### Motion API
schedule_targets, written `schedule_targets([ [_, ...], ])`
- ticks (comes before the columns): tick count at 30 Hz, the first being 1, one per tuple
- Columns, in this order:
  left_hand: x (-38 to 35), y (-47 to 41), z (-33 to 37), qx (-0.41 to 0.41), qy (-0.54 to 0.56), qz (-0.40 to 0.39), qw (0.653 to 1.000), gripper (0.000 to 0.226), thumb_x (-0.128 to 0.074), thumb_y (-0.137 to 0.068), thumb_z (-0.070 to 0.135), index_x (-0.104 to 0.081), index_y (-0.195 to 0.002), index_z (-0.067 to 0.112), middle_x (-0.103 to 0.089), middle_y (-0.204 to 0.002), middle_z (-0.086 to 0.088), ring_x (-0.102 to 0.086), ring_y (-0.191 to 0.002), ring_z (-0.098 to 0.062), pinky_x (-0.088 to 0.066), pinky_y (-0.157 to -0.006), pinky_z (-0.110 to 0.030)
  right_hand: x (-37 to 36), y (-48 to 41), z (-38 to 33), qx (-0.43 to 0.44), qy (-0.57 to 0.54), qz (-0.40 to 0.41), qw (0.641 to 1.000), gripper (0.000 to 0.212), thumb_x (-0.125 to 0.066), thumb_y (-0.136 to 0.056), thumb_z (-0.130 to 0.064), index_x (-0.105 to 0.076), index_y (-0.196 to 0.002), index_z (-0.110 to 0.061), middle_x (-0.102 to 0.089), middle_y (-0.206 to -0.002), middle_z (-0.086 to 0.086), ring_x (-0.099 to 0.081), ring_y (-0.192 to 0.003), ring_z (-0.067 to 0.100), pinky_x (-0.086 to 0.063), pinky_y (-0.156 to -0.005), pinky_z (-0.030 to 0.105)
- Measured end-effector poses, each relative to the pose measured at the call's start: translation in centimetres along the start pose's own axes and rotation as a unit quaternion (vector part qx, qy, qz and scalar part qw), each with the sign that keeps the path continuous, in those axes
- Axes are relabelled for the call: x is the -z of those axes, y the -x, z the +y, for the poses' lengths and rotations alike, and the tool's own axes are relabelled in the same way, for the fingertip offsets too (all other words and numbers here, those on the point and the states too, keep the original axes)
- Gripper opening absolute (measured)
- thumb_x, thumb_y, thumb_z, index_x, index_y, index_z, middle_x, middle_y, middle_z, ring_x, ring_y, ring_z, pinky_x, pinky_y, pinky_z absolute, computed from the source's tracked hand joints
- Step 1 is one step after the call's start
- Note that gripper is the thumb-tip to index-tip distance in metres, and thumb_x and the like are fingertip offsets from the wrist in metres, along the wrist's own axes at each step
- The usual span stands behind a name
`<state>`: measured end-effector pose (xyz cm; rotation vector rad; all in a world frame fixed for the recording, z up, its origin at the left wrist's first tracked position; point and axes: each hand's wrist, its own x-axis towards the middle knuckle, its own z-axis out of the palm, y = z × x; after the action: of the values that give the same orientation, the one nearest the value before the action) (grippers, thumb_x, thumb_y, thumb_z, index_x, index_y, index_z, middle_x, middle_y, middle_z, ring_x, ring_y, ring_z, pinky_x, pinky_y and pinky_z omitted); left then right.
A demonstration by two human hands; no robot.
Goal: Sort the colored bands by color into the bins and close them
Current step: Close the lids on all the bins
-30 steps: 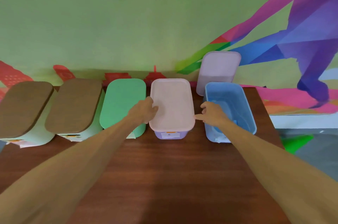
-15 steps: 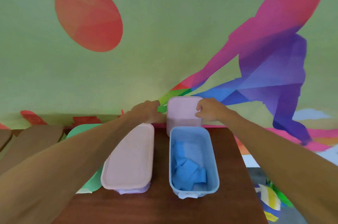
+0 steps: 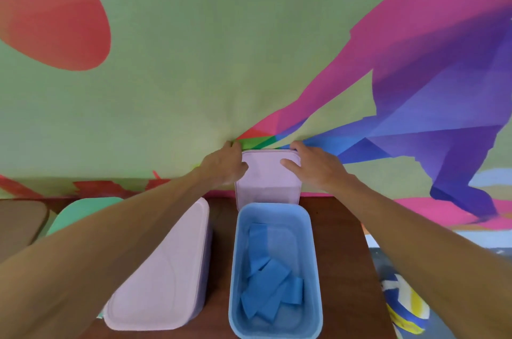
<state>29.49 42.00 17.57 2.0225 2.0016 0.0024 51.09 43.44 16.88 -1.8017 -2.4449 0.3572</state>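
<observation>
Left hand (image 3: 224, 165) and right hand (image 3: 313, 165) each grip a top corner of one pale pink lid (image 3: 267, 178), with the fingers curled behind it and the thumbs on its face. Just nearer than the fingers is one open blue bin (image 3: 235, 269) holding several overlapping blue bands (image 3: 270, 288). One lidded pink bin (image 3: 166, 277) sits nearer than the left fingers.

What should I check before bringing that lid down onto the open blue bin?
1. Grip: the left hand and right hand hold the lid by its upper corners: ok.
2. The blue bin is open, with nothing across its rim: ok.
3. The blue bands lie below the rim, none draped over it: ok.
4. Only blue shows inside: ok.
5. The neighbouring lilac-lidded bin is closed and stands apart from the blue bin: ok.
6. The lid fits this bin's rim: cannot tell.
</observation>
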Motion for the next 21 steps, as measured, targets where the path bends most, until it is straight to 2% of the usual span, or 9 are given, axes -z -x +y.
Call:
schedule_targets([
  [4, -1.2, -0.3, -0.7, 0.010, 0.063, -0.010, 0.998, 0.053, -0.041, -0.095, 0.042, -0.030, -0.137, 0.011, -0.051, -0.132, -0.014, -0.053, -0.116, -0.035, -0.043, -0.095, -0.045, -1.8, 0.0, 0.4, -0.002, -0.047, 0.047, 0.998, 0.037, -0.035, -0.097, -0.052, -0.041, -0.115, -0.020, -0.063, -0.106, 0.004, -0.060, -0.098, 0.030, -0.040, -0.068, 0.033],
  [7, -2.2, 0.5, -0.9, 0.052, 0.090, -0.035, 0.994, 0.061, -0.025, -0.095, 0.057, -0.034, -0.135, 0.011, -0.053, -0.131, -0.017, -0.051, -0.119, -0.035, -0.040, -0.099, -0.044, -2.0, -0.1, -0.1, -0.036, -0.107, 0.052, 0.992, 0.036, -0.028, -0.099, -0.051, -0.040, -0.098, -0.016, -0.059, -0.088, 0.007, -0.058, -0.091, 0.033, -0.042, -0.069, 0.038],
  [9, -2.9, 1.5, -0.4, 0.056, 0.061, -0.055, 0.995, 0.066, -0.018, -0.094, 0.061, -0.038, -0.132, 0.010, -0.052, -0.129, -0.020, -0.052, -0.118, -0.037, -0.040, -0.098, -0.046, -1.7, 0.0, 0.0, -0.084, -0.140, 0.026, 0.986, 0.043, -0.023, -0.099, -0.052, -0.042, -0.095, -0.014, -0.059, -0.091, 0.011, -0.056, -0.096, 0.034, -0.044, -0.076, 0.042],
  [11, -3.3, 2.6, 0.1, 0.048, 0.068, -0.045, 0.995, 0.061, -0.018, -0.097, 0.057, -0.038, -0.130, 0.010, -0.055, -0.125, -0.021, -0.054, -0.113, -0.038, -0.042, -0.094, -0.046, -1.7, 0.7, 0.3, -0.113, -0.136, -0.003, 0.984, 0.050, -0.020, -0.099, -0.053, -0.046, -0.102, -0.011, -0.060, -0.104, 0.015, -0.054, -0.104, 0.035, -0.045, -0.085, 0.045],
  [13, -3.5, 3.8, 0.6, 0.053, 0.081, -0.043, 0.994, 0.050, -0.021, -0.101, 0.045, -0.037, -0.134, 0.011, -0.054, -0.128, -0.022, -0.053, -0.115, -0.039, -0.041, -0.095, -0.046, -2.0, 1.8, 0.3, -0.119, -0.114, -0.030, 0.986, 0.051, -0.019, -0.100, -0.049, -0.050, -0.103, -0.009, -0.060, -0.107, 0.015, -0.054, -0.104, 0.034, -0.044, -0.084, 0.043],
  [15, -3.7, 5.3, 0.9, 0.060, 0.115, -0.043, 0.991, 0.045, -0.022, -0.103, 0.039, -0.041, -0.130, 0.008, -0.055, -0.126, -0.023, -0.054, -0.112, -0.039, -0.040, -0.092, -0.042, -2.4, 3.1, -0.1, -0.124, -0.125, -0.041, 0.984, 0.046, -0.020, -0.101, -0.042, -0.051, -0.092, -0.010, -0.059, -0.101, 0.015, -0.055, -0.099, 0.033, -0.042, -0.080, 0.039],
  [18, -4.1, 7.2, 0.7, 0.068, 0.235, -0.036, 0.969, 0.059, -0.024, -0.097, 0.054, -0.051, -0.110, 0.002, -0.065, -0.101, -0.021, -0.062, -0.091, -0.035, -0.044, -0.081, -0.037, -1.9, 5.2, -0.7, -0.127, -0.129, -0.046, 0.982, 0.042, -0.023, -0.100, -0.038, -0.050, -0.086, -0.009, -0.055, -0.092, 0.013, -0.054, -0.096, 0.033, -0.041, -0.079, 0.038],
  [21, -4.9, 9.0, 0.4, 0.089, 0.293, -0.037, 0.951, 0.061, -0.031, -0.092, 0.062, -0.049, -0.113, 0.008, -0.065, -0.101, -0.015, -0.065, -0.087, -0.035, -0.052, -0.078, -0.039, -1.8, 7.3, -0.5, -0.130, -0.140, -0.040, 0.981, 0.042, -0.028, -0.099, -0.044, -0.051, -0.085, -0.012, -0.056, -0.087, 0.010, -0.054, -0.089, 0.031, -0.042, -0.076, 0.037],
])
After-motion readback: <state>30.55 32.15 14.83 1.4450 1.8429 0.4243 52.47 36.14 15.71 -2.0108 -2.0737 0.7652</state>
